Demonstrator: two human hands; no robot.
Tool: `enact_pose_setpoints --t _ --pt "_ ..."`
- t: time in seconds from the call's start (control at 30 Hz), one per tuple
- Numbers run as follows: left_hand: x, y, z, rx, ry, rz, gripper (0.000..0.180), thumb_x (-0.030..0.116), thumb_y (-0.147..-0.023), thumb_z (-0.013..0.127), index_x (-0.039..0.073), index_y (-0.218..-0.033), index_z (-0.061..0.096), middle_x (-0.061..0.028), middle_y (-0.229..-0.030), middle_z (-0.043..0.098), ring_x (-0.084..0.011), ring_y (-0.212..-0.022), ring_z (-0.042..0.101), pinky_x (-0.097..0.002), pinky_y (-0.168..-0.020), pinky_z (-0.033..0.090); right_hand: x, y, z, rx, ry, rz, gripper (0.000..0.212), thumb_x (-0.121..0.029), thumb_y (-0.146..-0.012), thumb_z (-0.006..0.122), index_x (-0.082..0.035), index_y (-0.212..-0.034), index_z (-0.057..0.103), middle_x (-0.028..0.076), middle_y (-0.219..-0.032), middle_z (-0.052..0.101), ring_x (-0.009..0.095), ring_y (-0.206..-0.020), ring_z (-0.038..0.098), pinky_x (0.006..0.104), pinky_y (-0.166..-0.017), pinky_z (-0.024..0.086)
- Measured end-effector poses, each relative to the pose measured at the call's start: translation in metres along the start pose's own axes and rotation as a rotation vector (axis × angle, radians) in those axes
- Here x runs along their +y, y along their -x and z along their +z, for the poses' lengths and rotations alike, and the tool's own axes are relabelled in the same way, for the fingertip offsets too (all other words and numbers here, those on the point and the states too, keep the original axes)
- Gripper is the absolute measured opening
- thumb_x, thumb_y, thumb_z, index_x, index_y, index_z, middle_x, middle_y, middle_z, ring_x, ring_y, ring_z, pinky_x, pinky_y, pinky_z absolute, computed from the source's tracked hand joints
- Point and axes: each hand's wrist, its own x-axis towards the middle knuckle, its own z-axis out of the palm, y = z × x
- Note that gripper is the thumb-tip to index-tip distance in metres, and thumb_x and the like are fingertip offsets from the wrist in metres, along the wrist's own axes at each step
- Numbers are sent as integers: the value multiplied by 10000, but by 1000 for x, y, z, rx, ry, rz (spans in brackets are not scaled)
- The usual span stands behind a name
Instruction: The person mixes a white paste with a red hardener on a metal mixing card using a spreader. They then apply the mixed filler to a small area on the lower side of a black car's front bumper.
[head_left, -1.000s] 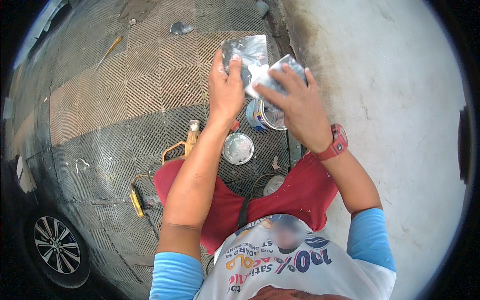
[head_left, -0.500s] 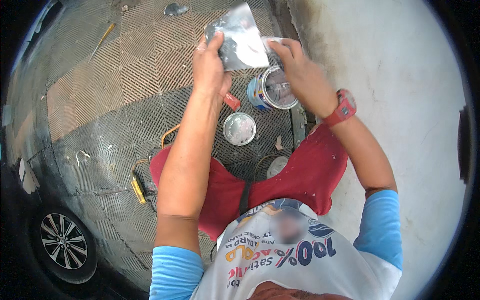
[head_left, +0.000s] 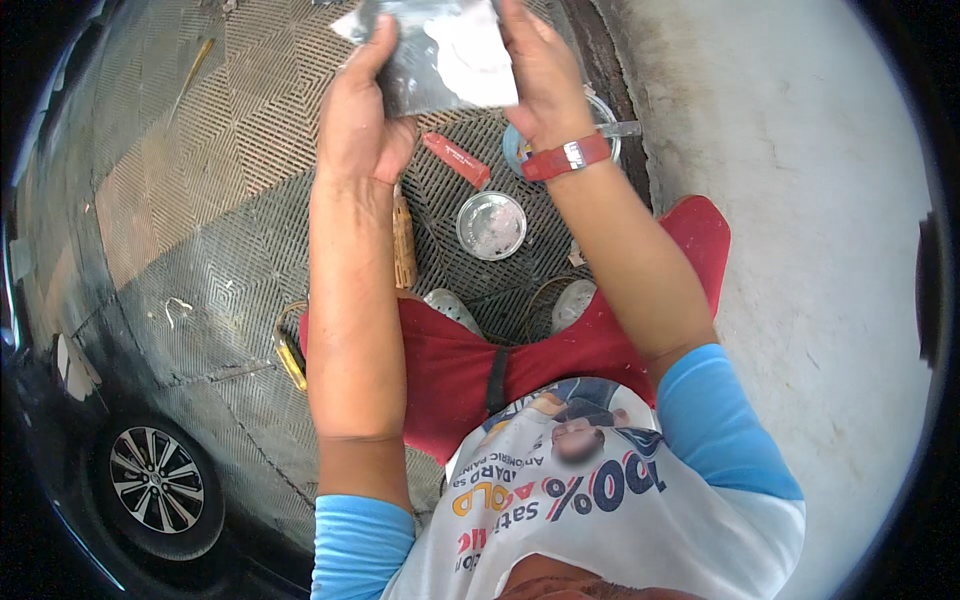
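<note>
Grey plate [head_left: 410,68] with white paste [head_left: 470,48], held up between 2 hands at top of view.
Left hand [head_left: 362,112] closed on the plate's left side, thumb on top; right hand [head_left: 548,88] at the right edge, fingers partly cut off, can't tell its grip. Plate is over the floor mat [head_left: 240,130], left of the can [head_left: 513,147]. Looks light, stiff, probably slick where pasted; best hold: bare left edge.

Left hand [head_left: 356,115] gripping grey plate [head_left: 425,68] — right hand [head_left: 550,80] alongside

Flat plate [head_left: 428,62] partly past the view's top
</note>
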Motion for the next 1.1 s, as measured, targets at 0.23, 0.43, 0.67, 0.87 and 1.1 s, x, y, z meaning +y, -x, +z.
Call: enact_pose_setpoints --t 0.23,0.43,0.67,0.87,1.1 --pt "16 -5 -22 371 83 280 327 168 -1094 587 -42 -1345 588 -146 -1328 690 -265 -1215 676 -452 -1074 547 198 -7 -102 -111 1329 44 478 -111 -981 650 -60 -1449 566 197 -1189 730 354 -1052 712 492 -922 577" --pt "23 22 -19 398 -13 302 332 171 -1104 586 -82 -1319 596 -155 -1291 694 -254 -1158 699 -392 -986 584 236 14 -108 -358 1917 234 745 -13 -936 640 -298 -1600 461 209 -1540 468 457 -1383 508 650 -1015 518" --pt "15 6 -18 413 -83 277 342 196 -1101 602 -76 -1308 604 -145 -1263 704 -241 -1112 709 -363 -906 603 196 1 -89 -445 1760 46 554 4 -861 689 -220 -1361 605 188 -1268 621 405 -1123 680 513 -892 576" --pt "13 -6 -3 520 -17 295 299 180 -1102 598 -69 -1267 613 -160 -1222 704 -261 -1062 714 -365 -863 618 21 -46 -80 -10 1173 -303 419 -355 -922 818 -51 -1109 599 140 -847 734 300 -765 739 443 -681 574" --pt "-12 -11 9 453 -142 229 342 176 -1099 606 -81 -1326 594 -171 -1288 699 -265 -1128 720 -374 -929 632 -93 -26 -163 113 335 -158 427 -220 -1049 705 51 -1326 526 93 -994 752 85 -766 610 242 -686 515"
